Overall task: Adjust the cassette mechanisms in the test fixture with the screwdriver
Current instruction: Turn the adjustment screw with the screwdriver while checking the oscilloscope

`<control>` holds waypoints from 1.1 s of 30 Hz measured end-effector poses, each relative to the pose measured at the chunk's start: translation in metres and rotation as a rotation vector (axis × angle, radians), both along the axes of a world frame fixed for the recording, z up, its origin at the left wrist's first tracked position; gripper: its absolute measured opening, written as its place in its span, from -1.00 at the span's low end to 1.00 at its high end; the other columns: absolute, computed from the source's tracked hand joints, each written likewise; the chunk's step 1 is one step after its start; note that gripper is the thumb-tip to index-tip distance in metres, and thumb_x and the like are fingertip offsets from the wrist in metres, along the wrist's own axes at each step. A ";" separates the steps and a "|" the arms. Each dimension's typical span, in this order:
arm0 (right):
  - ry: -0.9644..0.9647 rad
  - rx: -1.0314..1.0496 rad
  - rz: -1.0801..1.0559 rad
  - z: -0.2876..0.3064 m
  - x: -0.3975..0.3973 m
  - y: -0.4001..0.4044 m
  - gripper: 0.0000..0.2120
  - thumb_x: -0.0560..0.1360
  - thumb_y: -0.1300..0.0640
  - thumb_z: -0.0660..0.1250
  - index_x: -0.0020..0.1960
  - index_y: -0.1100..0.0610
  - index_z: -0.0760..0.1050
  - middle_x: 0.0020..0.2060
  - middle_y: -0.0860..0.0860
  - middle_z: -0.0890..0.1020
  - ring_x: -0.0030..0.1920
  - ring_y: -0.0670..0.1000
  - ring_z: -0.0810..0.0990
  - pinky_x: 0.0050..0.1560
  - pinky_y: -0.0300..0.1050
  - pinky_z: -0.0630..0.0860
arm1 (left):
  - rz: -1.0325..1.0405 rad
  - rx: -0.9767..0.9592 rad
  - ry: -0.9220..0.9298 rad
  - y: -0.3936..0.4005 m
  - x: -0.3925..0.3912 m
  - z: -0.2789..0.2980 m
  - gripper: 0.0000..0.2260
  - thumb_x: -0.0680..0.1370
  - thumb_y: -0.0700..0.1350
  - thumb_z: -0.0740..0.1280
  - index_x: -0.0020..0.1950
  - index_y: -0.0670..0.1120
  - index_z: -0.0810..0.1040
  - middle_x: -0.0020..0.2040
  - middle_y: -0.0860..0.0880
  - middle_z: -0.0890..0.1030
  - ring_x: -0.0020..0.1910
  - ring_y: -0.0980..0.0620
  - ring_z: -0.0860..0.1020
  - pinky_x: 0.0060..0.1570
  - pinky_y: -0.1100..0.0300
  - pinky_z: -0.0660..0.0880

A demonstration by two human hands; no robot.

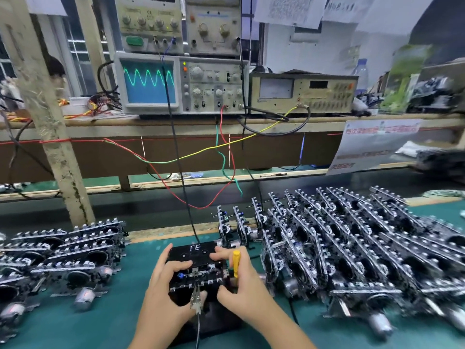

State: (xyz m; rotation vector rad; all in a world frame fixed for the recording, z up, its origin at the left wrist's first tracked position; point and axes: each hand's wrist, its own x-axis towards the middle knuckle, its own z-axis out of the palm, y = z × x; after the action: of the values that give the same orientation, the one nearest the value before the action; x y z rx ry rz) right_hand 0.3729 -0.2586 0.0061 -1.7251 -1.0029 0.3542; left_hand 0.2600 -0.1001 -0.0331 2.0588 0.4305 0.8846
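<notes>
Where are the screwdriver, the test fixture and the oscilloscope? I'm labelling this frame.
screwdriver [236,263]: head view, on its yellow handle.
test fixture [195,250]: head view, on its black top marked FE.
oscilloscope [149,83]: head view, on its screen with the green wave.

Head-worn wide-angle view looks forward and down, close over the workbench [75,323].

Glossy yellow plastic screwdriver [236,263] — matt green mat [75,323].
</notes>
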 end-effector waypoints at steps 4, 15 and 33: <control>-0.046 0.001 -0.017 -0.001 0.001 -0.001 -0.51 0.46 0.22 0.34 0.33 -0.07 0.36 0.37 -0.30 0.39 0.37 -0.43 0.31 0.26 -0.55 0.24 | 0.010 -0.011 -0.002 0.000 0.001 0.000 -0.41 0.22 -0.10 0.67 0.09 0.37 0.53 0.51 0.38 0.24 0.40 0.26 0.39 0.24 0.05 0.41; -0.076 0.045 -0.067 -0.010 0.003 0.005 -0.56 0.47 0.23 0.37 0.31 0.04 0.36 0.29 -0.36 0.43 0.36 -0.41 0.33 0.25 -0.57 0.19 | 0.001 -0.009 -0.024 -0.003 0.001 0.002 -0.39 0.24 -0.17 0.67 0.05 0.38 0.53 0.52 0.31 0.28 0.40 0.16 0.43 0.26 0.03 0.41; -0.043 0.037 -0.077 -0.012 0.003 0.005 -0.57 0.48 0.12 0.40 0.29 -0.09 0.36 0.35 -0.36 0.42 0.35 -0.44 0.32 0.21 -0.53 0.24 | -0.016 -0.012 0.018 0.001 0.003 -0.003 -0.39 0.25 -0.14 0.67 0.09 0.37 0.52 0.51 0.35 0.26 0.36 0.45 0.32 0.27 0.03 0.40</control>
State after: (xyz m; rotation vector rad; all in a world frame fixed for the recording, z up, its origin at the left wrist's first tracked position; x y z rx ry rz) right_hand 0.3758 -0.2532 -0.0056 -1.7385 -0.9652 0.2484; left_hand 0.2631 -0.0993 -0.0361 2.0579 0.4277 0.8535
